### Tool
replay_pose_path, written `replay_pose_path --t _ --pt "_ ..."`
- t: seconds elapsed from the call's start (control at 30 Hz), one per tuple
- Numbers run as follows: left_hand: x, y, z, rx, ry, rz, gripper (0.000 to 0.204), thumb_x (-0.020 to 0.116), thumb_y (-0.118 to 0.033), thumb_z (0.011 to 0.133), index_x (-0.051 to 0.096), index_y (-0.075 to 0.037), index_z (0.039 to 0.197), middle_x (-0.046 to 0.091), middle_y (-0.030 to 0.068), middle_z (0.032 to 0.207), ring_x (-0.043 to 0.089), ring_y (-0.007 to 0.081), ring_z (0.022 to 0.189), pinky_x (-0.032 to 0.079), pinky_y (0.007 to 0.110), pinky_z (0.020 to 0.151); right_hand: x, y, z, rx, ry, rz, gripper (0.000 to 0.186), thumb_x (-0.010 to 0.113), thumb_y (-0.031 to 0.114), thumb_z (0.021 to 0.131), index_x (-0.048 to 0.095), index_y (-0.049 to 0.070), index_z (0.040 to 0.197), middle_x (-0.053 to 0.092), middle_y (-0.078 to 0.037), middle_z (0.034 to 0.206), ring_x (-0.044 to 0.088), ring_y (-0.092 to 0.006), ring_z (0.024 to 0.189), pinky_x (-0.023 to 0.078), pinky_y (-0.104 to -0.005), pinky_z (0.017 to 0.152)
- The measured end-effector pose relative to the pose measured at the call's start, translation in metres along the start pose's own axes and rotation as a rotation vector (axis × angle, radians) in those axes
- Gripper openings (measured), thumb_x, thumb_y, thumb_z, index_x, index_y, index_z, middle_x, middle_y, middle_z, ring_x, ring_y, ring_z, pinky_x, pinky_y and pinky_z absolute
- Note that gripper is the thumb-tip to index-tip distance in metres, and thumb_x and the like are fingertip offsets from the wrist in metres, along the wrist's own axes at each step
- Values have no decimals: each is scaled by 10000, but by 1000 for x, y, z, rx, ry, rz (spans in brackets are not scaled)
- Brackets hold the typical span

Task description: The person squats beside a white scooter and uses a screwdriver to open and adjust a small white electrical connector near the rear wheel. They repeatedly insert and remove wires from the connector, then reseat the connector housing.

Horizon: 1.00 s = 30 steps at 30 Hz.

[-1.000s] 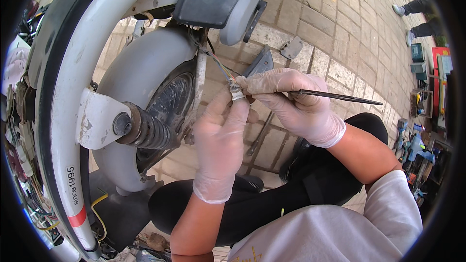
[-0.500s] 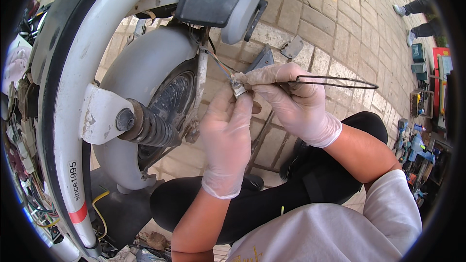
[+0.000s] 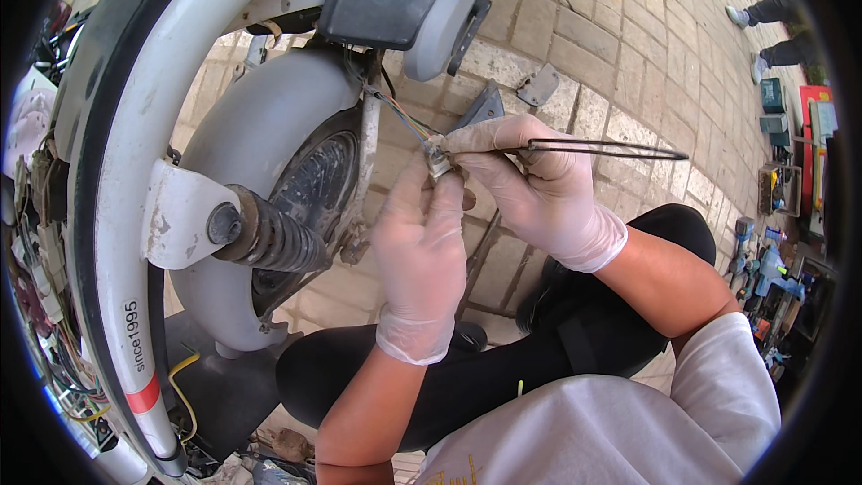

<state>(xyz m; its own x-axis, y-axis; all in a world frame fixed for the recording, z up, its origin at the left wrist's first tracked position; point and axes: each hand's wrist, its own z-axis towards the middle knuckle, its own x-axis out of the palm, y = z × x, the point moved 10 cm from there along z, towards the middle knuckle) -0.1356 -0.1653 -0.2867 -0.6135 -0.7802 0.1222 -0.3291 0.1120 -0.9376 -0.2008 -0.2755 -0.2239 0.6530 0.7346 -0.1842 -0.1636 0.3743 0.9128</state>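
Observation:
Both my hands wear thin translucent gloves and meet near the middle of the view. Between the fingertips of my left hand (image 3: 419, 238) a small whitish plug connector (image 3: 438, 162) is pinched. Several thin coloured wires (image 3: 406, 119) run from it up to the scooter frame. My right hand (image 3: 543, 184) is closed round black tweezers (image 3: 620, 149), whose joined end sticks out to the right. Its fingertips are at the connector, and they hide the working tips. Just left of my hands is the scooter's wheel (image 3: 314, 175) under a grey mudguard (image 3: 269, 94).
A white scooter frame tube (image 3: 135, 153) curves down the left, with a shock absorber (image 3: 283, 229) beside the wheel. Loose plates (image 3: 539, 85) lie on the paving. Tools (image 3: 772, 274) and boxes (image 3: 774, 108) line the right edge. Another person's legs (image 3: 777, 31) show at upper right.
The tweezers' rear end has shifted slightly left with my right hand. My left hand still pinches the connector, now slightly turned. The scooter has shifted slightly left in view.

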Motion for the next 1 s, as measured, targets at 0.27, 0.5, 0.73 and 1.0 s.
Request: replay_pose_path --t 0.27,0.5,0.73,1.0 --pt "-5 -2 0 -4 2 30 365 563 -50 983 553 43 1336 676 77 1114 634 121 957 517 268 846 -2 -30 -2 363 -43 242 105 645 -1 913 651 -49 1006 718 -92 851 676 -107 778 579 -259 672" --pt "0 3 7 -56 99 -182 320 563 -35 978 591 25 1290 675 73 1124 639 135 929 523 285 862 -2 -21 0 265 -10 271 110 646 -16 907 634 -53 1010 715 -100 952 672 -106 820 584 -258 717" --pt "5 7 9 -53 105 -280 298 546 -13 976 598 32 1267 667 74 1134 635 143 956 516 287 892 -5 -22 1 262 -15 328 86 632 -23 921 613 -54 999 710 -101 966 690 -123 858 596 -265 730" --pt "0 0 11 13 46 -299 336 528 2 983 564 44 1314 657 91 1168 626 157 1059 501 309 959 2 -17 -1 299 122 246 109 550 -41 970 560 -49 1078 675 -172 1099 665 -207 1008 546 -354 910"
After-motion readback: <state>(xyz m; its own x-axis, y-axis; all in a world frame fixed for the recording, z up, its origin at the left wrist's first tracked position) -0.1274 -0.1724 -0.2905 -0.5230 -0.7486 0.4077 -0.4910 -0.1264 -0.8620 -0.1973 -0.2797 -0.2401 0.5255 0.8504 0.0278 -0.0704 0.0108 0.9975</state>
